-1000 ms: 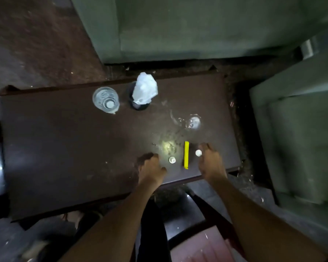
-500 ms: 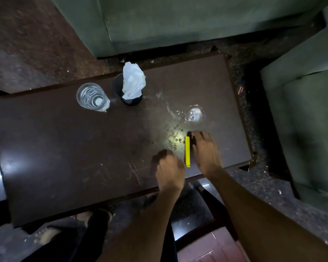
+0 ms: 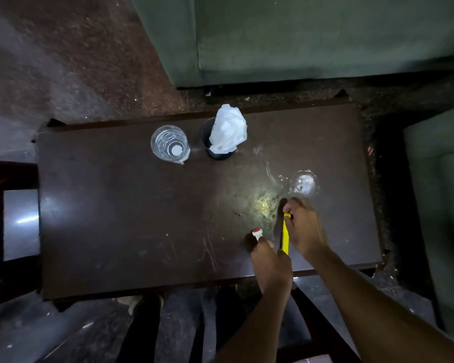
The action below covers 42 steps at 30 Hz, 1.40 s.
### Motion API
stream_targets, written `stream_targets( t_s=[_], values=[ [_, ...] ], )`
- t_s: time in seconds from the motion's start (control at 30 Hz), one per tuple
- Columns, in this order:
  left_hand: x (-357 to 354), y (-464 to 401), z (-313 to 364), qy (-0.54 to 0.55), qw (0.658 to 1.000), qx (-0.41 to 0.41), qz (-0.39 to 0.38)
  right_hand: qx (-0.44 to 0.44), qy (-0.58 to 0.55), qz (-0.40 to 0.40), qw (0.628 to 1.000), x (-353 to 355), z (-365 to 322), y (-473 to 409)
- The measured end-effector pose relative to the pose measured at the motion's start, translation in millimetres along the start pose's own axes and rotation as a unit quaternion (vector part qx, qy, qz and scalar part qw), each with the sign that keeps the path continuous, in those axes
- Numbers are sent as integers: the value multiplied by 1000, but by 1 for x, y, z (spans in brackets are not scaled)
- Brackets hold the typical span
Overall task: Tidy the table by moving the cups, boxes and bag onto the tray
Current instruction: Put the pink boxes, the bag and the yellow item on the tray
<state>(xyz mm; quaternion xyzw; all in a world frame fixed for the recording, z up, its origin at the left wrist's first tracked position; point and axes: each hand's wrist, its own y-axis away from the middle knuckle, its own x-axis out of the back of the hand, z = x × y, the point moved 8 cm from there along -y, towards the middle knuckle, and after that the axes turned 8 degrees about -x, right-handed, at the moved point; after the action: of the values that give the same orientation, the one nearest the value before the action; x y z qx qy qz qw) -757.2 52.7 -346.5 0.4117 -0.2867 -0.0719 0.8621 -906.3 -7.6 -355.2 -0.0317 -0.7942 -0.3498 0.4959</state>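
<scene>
A thin yellow box (image 3: 286, 238) stands on edge near the front right of the dark table (image 3: 121, 218). My right hand (image 3: 307, 229) is shut on its far end and right side. My left hand (image 3: 270, 258) touches its near end and pinches a small white item with a red top (image 3: 257, 232). At the back stand a clear glass cup (image 3: 170, 144) and a dark cup (image 3: 207, 142) stuffed with a white crumpled bag (image 3: 228, 132). A faint clear cup (image 3: 305, 182) sits just beyond my right hand. No tray is in view.
A green sofa (image 3: 299, 35) runs behind the table and a green armchair (image 3: 440, 192) stands to the right. A dark wooden stool or frame (image 3: 0, 231) borders the table's left end. My legs show below the front edge.
The two small white items that lay beside the yellow box are off the table; my left hand has lifted one. My right hand has closed on the yellow box and tipped it up.
</scene>
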Motion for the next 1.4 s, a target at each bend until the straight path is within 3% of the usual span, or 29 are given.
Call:
stream_targets(
  t_s=[0.3,0.57,0.7,0.93,1.13,1.4],
  values=[
    [1,-1,-4,23,1000,-7,-18,-64,-13,25,998,3,6,-7],
    [77,-1,2,83,994,-20,60,-39,-23,72,996,30,-61,17],
    [156,-12,-13,184,977,-23,109,-16,-26,46,998,2,-140,38],
    [327,-30,-91,216,944,-52,244,92,-113,-10,989,-71,-336,96],
    [492,-12,-171,196,872,-74,443,275,-135,-52,950,-121,-537,177],
    [660,2,-239,192,788,-101,576,413,-108,-71,902,-171,-714,272]
  ],
)
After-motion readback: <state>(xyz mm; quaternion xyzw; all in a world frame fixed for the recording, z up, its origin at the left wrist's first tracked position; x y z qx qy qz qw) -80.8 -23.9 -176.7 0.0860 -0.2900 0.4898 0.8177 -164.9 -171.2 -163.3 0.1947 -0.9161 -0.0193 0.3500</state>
